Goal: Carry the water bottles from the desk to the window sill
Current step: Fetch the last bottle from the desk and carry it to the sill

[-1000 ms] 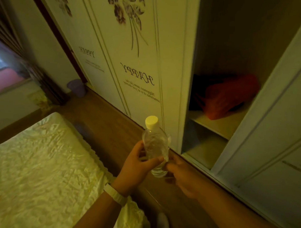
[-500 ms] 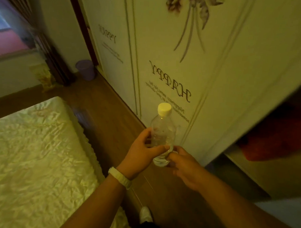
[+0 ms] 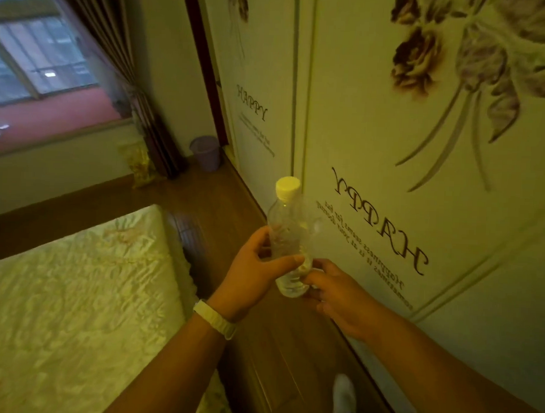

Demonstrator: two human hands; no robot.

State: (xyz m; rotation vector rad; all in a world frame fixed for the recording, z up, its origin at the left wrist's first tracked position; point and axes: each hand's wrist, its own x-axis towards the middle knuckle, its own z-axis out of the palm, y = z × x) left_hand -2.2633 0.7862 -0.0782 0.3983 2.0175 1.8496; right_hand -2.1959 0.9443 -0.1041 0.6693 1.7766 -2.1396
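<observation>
— While the bed [image 3: 76, 292] fills the lower left of the frame and the wardrobe doors [image 3: 419, 211] take the whole right, where does the sill sit?

— Upper left, the reddish window sill [image 3: 56, 114] under the glass, with the curtain [image 3: 139, 102] hanging at its right end. The strip of wooden floor [image 3: 221, 210] between bed and doors leads toward it.

— And the water bottle [image 3: 290, 241]?

— Centre frame, upright, cap up. The left hand [image 3: 253, 273] wraps its middle, thumb across the front; the right hand [image 3: 339, 289] pinches the base with its fingertips.

— So how to carry it well?

— I'd keep it upright, keep that base support, and watch the bed corner.
</observation>
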